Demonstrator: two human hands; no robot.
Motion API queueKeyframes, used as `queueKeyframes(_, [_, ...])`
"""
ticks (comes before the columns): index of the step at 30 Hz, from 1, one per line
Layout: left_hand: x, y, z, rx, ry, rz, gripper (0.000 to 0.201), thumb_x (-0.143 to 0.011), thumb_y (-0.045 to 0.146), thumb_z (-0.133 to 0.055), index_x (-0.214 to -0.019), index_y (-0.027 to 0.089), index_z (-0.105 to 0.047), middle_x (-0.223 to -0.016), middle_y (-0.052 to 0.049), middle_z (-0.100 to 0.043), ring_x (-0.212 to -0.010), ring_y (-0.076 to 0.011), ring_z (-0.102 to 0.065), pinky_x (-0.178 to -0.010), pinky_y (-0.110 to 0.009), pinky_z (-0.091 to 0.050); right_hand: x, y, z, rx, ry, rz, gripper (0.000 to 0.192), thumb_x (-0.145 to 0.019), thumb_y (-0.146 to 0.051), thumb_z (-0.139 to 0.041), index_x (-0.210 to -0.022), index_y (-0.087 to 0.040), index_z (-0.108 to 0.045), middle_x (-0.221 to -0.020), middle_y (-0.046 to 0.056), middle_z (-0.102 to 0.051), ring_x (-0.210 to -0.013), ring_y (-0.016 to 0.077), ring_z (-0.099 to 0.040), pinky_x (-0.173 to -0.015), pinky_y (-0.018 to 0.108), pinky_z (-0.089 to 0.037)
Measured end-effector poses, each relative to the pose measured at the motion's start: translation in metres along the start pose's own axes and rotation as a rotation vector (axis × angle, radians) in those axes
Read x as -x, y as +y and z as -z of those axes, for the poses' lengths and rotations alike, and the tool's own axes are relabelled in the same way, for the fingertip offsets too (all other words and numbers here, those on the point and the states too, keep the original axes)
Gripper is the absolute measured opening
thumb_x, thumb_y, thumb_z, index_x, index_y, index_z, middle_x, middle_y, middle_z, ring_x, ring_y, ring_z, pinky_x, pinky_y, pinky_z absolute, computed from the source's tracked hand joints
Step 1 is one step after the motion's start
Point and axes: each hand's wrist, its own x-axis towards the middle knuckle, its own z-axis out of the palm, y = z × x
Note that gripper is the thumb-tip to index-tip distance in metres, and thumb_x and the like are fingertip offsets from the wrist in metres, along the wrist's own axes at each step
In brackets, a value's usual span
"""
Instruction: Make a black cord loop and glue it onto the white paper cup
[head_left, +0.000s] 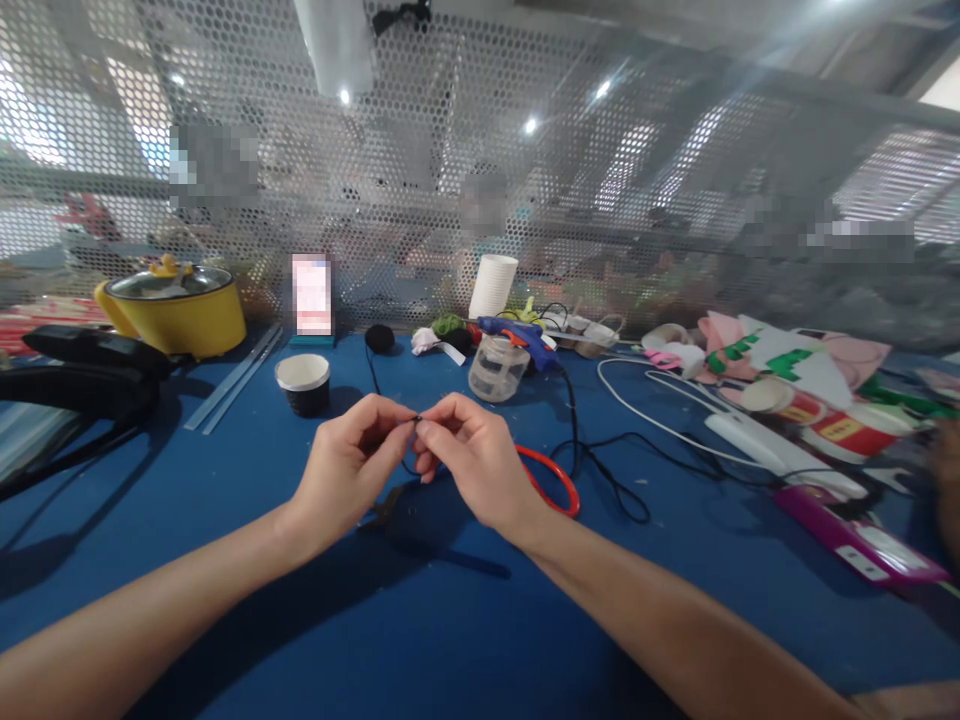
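Blue cloth covers our table (225, 560), which spreads under everything. A yellow pot (176, 310) with a glass lid stands far left, a blue glue gun (525, 340) rests near a clear plastic jar (496, 368), and a red ring (555, 480) lies just beside our right wrist. Above the middle of the table, our left hand (349, 470) and right hand (472, 465) meet fingertip to fingertip, both pinching a thin black cord (415, 418) held between them.
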Motion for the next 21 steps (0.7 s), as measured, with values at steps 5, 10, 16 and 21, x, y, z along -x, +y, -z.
queueKeyframes(5, [-0.001,0.0,-0.001,0.057,0.02,0.08,0.003,-0.073,0.018,-0.053,-0.073,0.016,-0.055,-0.058,0.003,-0.06,-0.053,-0.0071,-0.054,-0.05,-0.017,-0.042,-0.001,0.003,-0.001,-0.005,0.017,0.003,0.008,-0.07,-0.021,-0.054,-0.066,-0.016,-0.048,-0.049,-0.006,-0.052,-0.043,0.0067,-0.052,-0.04,0.018,-0.046])
queueKeyframes(10, [-0.004,0.001,-0.002,0.206,0.022,0.224,0.003,-0.069,0.018,-0.056,-0.07,0.015,-0.056,-0.054,0.005,-0.056,-0.046,-0.0051,-0.048,-0.042,-0.016,-0.035,-0.001,0.007,-0.003,0.021,0.034,0.007,0.008,-0.07,-0.021,-0.053,-0.066,-0.016,-0.048,-0.049,-0.006,-0.052,-0.043,0.0071,-0.052,-0.04,0.019,-0.045])
queueKeyframes(16, [-0.01,-0.001,0.002,0.36,0.035,0.376,0.008,-0.066,0.021,-0.06,-0.069,0.015,-0.055,-0.046,0.007,-0.047,-0.037,-0.0026,-0.035,-0.036,-0.015,-0.026,-0.008,0.009,0.005,0.141,-0.092,0.019,0.013,-0.073,-0.028,-0.052,-0.075,-0.016,-0.053,-0.057,-0.002,-0.057,-0.05,0.0096,-0.056,-0.05,0.024,-0.049])
queueKeyframes(21, [-0.017,-0.004,0.007,0.53,-0.001,0.478,0.012,-0.065,0.021,-0.062,-0.069,0.014,-0.053,-0.041,0.008,-0.042,-0.035,-0.0016,-0.03,-0.035,-0.015,-0.021,-0.007,-0.002,0.025,0.712,-0.203,0.085,0.023,-0.076,-0.032,-0.05,-0.091,-0.016,-0.058,-0.086,0.006,-0.064,-0.079,0.0169,-0.059,-0.072,0.032,-0.046])
